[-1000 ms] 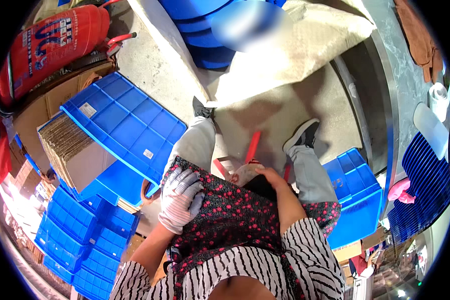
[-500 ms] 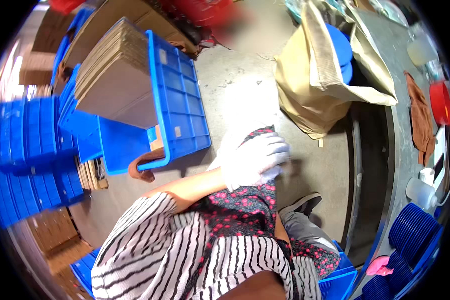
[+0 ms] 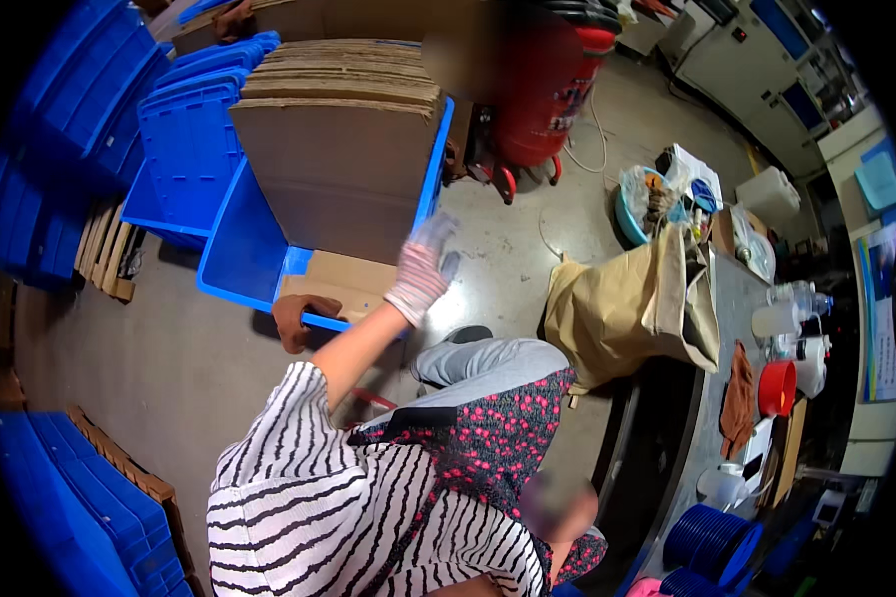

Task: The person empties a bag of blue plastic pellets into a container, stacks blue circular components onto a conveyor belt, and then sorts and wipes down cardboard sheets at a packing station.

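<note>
My left hand (image 3: 423, 271), in a pale glove with pinkish stripes, is raised beside the near right corner of a blue plastic crate (image 3: 225, 244). Its fingers reach up, slightly smeared, with the thumb apart, and I see nothing in them. Whether it touches the crate's rim, I cannot tell. A thick stack of brown cardboard sheets (image 3: 338, 174) stands on edge in the crate. Over the crate's front edge hangs a brown cloth (image 3: 291, 320). At the lower middle, part of my right forearm (image 3: 573, 525) shows beside a blurred patch; the hand cannot be made out.
A beige bag (image 3: 607, 313) stands right of my legs, against a grey workbench (image 3: 702, 418). On the bench are a red ring-shaped container (image 3: 777, 388), brown cloth and blue ribbed stacks (image 3: 712, 547). A red tank (image 3: 543, 95) stands ahead. Blue crates (image 3: 60, 497) are stacked at left.
My view has turned left toward the crate. My left hand has moved from over my lap to beside the crate, and its fingers have spread.
</note>
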The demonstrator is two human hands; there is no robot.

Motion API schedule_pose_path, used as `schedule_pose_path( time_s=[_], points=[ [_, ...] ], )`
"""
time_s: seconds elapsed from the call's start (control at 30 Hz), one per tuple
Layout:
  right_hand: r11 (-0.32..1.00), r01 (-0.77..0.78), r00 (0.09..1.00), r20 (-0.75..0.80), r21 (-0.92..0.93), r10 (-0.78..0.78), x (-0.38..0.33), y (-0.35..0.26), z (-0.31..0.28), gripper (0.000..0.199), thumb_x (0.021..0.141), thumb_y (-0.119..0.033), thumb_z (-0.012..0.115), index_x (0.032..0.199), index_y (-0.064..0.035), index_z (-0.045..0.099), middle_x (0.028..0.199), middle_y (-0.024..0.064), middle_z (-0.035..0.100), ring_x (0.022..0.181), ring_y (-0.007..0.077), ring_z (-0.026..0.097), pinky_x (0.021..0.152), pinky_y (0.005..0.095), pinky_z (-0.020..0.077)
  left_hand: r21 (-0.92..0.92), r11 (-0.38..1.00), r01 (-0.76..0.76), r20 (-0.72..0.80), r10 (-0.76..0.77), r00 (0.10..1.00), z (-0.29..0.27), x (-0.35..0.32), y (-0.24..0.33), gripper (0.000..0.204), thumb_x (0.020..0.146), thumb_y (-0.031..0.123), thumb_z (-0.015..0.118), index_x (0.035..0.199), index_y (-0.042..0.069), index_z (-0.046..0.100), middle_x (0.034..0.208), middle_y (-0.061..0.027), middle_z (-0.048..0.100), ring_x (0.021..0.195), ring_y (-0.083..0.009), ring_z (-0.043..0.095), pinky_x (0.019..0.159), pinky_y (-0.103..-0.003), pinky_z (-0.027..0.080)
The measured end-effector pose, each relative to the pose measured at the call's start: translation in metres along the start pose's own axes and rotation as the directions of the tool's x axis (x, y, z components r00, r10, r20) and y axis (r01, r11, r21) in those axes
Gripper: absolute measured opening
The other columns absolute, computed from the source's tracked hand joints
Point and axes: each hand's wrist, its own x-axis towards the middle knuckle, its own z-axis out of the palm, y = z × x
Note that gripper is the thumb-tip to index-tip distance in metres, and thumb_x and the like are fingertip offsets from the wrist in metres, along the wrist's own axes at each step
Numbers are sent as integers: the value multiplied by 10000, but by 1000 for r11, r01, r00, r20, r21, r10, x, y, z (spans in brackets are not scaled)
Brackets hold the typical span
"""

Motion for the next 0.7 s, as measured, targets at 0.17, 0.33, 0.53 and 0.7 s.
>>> schedule_pose_path(
  time_s=[0.17,0.33,0.53,0.7],
  points=[
    [944,-314,949,58,107,309,8,-36,43,190,909,-247,611,1051,-125,576,907,-37,581,789,111,559,614,247,418,455,871,183,-210,-95,973,-62,94,-99,617,761,177,648,1328,71,430,1396,-192,416,1290,-382,373,1084,-459,305],
    [994,-79,924,368,-78,102,52,-14,108,253,900,-188,627,1105,-43,596,886,10,579,708,86,519,583,229,417,717,662,218,-139,-171,975,-78,151,-135,726,784,273,644,1431,148,339,1494,-102,325,1369,-339,295,1109,-486,246],
    [984,166,839,533,-65,-106,65,-71,157,245,911,-182,614,1099,-26,604,882,5,589,718,88,508,618,234,421,815,565,132,92,-351,932,-92,181,-143,620,823,256,599,1404,186,396,1477,-47,376,1365,-256,333,1130,-481,208],
    [997,-2,838,544,-77,43,55,-101,168,245,916,-180,606,1099,-18,600,892,0,588,731,92,505,640,236,421,808,589,24,168,-270,948,-116,171,-157,571,815,157,596,1367,171,451,1422,-54,450,1328,-258,388,1118,-432,271]
  ],
)
